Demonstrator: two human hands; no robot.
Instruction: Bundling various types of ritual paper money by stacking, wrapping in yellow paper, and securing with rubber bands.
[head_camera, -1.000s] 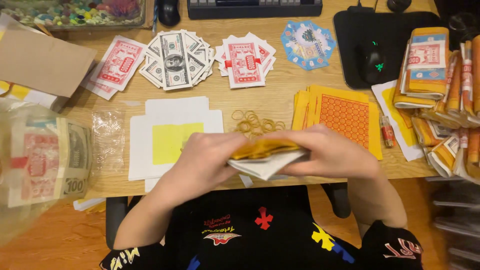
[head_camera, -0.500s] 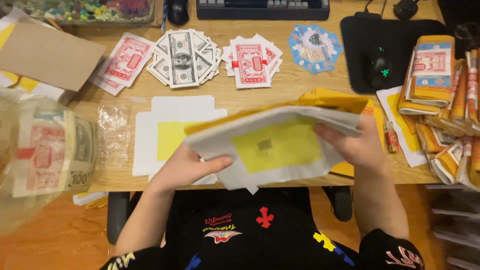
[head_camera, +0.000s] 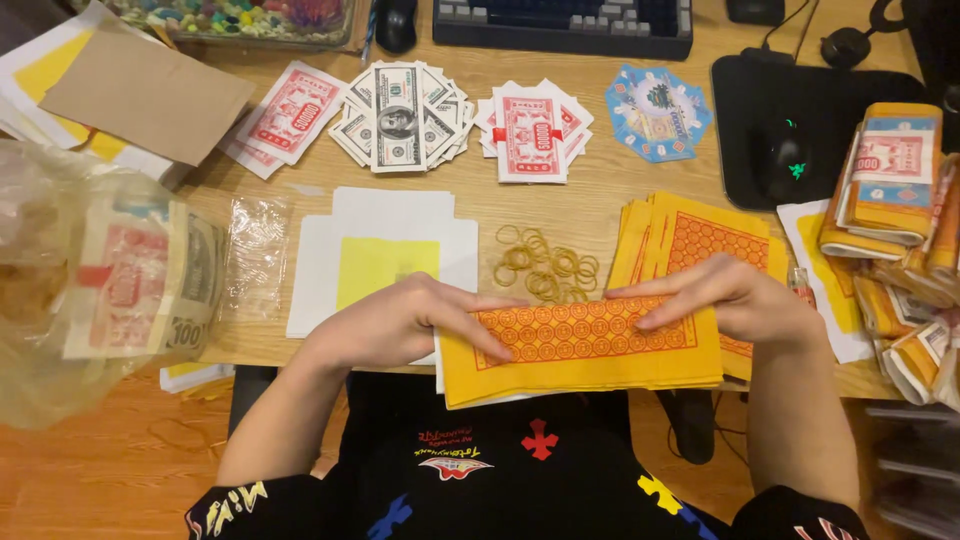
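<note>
a stack of yellow papers (head_camera: 590, 355) with an orange-red printed panel is seen at the near edge of the surface (head_camera: 600, 170), overhanging that edge toward the person's lap; the left hand (head_camera: 400, 320) is laid flat on the left end of the stack, fingers extended across the printed panel, thumb not clearly seen; the right hand (head_camera: 725, 300) is pressed on the right end, fingers spread and pointing left, nothing being gripped so far as can be told; a white sheet is glimpsed beneath the stack; a second pile of yellow and orange sheets (head_camera: 690, 235) is noted just behind the right hand; a loose heap of rubber bands (head_camera: 545, 265) lies between the hands and the far side; white sheets with a yellow square (head_camera: 385, 260) rest left of the bands; fanned banknote-style bundles (head_camera: 400, 115) are ranged along the far edge beside a blue hexagonal card (head_camera: 658, 112); a mouse on a black pad (head_camera: 785, 155) is seen toward the far right corner; wrapped bundles (head_camera: 890, 170) are heaped at the right edge; a clear bag of printed notes (head_camera: 90, 280) stands at the left edge.
</note>
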